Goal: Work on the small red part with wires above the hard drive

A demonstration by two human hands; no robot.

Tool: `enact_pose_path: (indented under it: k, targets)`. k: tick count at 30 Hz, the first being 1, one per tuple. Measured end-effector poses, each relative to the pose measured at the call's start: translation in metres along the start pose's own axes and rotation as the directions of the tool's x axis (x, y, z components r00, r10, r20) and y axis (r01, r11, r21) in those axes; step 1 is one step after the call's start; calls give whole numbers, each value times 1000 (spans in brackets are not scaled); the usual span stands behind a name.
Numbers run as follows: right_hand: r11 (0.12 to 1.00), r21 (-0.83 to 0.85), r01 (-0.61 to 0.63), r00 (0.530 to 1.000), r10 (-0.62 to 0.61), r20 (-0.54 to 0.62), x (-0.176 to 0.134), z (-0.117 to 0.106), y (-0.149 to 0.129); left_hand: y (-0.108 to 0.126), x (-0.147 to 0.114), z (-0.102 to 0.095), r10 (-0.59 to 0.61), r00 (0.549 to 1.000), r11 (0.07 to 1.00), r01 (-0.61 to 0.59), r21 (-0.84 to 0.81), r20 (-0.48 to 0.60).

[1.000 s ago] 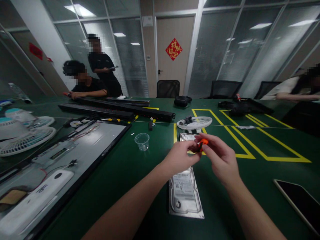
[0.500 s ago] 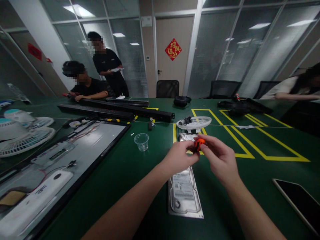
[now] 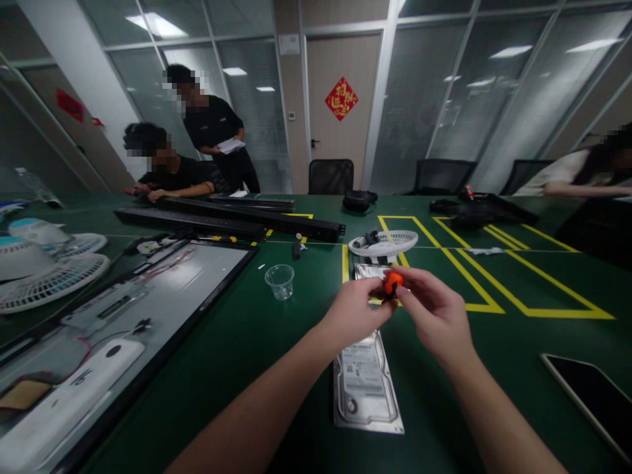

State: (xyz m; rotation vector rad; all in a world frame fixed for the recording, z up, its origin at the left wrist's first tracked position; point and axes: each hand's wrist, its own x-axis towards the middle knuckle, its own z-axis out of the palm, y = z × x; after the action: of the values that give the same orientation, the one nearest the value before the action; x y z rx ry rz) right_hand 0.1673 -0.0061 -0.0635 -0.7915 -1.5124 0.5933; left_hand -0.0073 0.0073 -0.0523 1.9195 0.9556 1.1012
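Observation:
My left hand [image 3: 358, 306] and my right hand [image 3: 437, 313] meet above the table, their fingers closed on a small round orange-and-black handle [image 3: 394, 282]. It looks like a screwdriver's handle seen end-on; any shaft is hidden by the fingers. Beneath and nearer me lies a silver hard drive [image 3: 368, 385], label side up, partly covered by my left hand. Another silver metal piece [image 3: 370, 270] shows just beyond my fingers. To the left of my hands stands a clear plastic cup [image 3: 280, 283].
A large flat panel [image 3: 207, 273] with a white power strip [image 3: 74, 401] fills the left side. Long black bars [image 3: 247, 217] lie behind. A white fan grille [image 3: 385, 243] stands beyond my hands, a phone [image 3: 587, 395] at right. Several people are around the table.
The orange-and-black handle has turned between my fingers, its black patch now sitting lower. My hands stay in nearly the same place. The standing person's papers have tilted down.

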Motion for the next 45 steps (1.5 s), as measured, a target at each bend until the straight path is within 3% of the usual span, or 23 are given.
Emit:
enact_pose_path:
  k: [7,13,17,21,27,35,40,45]
  targets:
    - [999,6,42,996,-41,-77,3,4,2,-2,1,2,7,1000,998,-9,-66,-23]
    - [1000,-4,-3,1000,3,-1,1,1,0,1,0,0,14,1000,999,-15,-33,-8]
    - [1000,-17,9,999,-10,-34,2,2,-1,-1,0,3,-2,998,998,-1,-55,-56]
    - [1000,-14,26,997,-27,-68,2,4,0,-3,0,3,-3,999,998,1,-66,-32]
    - [1000,-21,-14,1000,14,-9,0,0,0,2,-1,1,6,1000,1000,-6,-11,-12]
    - [1000,-3,9,998,-9,-60,2,3,1,-1,-1,3,16,1000,999,-16,-36,-7]
    - [999,0,-36,999,36,5,1,0,-2,3,-1,1,24,999,1000,-23,-19,36]
    - [999,-28,-16,999,15,-43,3,2,-2,1,-1,3,0,999,999,-1,-37,-33]
